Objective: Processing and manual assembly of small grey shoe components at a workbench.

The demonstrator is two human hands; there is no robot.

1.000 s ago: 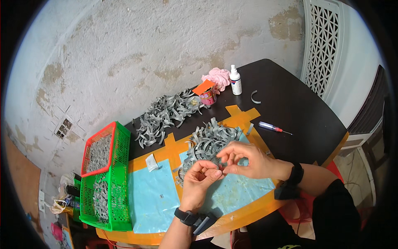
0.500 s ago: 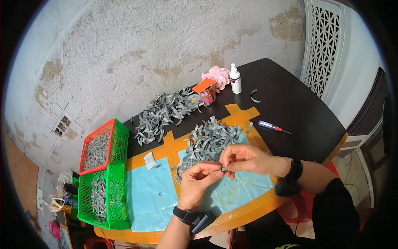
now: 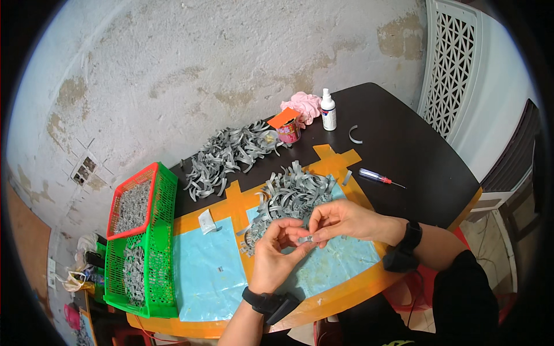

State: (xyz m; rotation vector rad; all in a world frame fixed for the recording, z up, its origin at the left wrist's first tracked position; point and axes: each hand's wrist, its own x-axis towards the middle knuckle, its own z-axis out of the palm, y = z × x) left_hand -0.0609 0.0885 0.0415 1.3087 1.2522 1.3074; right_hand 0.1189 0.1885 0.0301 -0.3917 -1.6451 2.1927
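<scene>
Left hand (image 3: 276, 255): thumb and fingertips pinched on the piece (image 3: 307, 239).
Right hand (image 3: 344, 222): thumb and forefinger closed on the same piece, at its right end.
Piece: small and grey; we find it between both hands, above the right sheet (image 3: 340, 259). Fingers hide much of its outline.
Near pile (image 3: 291, 193): grey curved strips, just beyond our hands.
Far pile (image 3: 222, 161): similar strips, on the black table (image 3: 424, 151).
Red basket (image 3: 153, 202): at the far half of the green basket (image 3: 161, 248); we see grey bits in both.
Screwdriver (image 3: 375, 175): lying right of the near pile.
Bottle (image 3: 328, 114): upright, beside pink cloth (image 3: 304, 105).
</scene>
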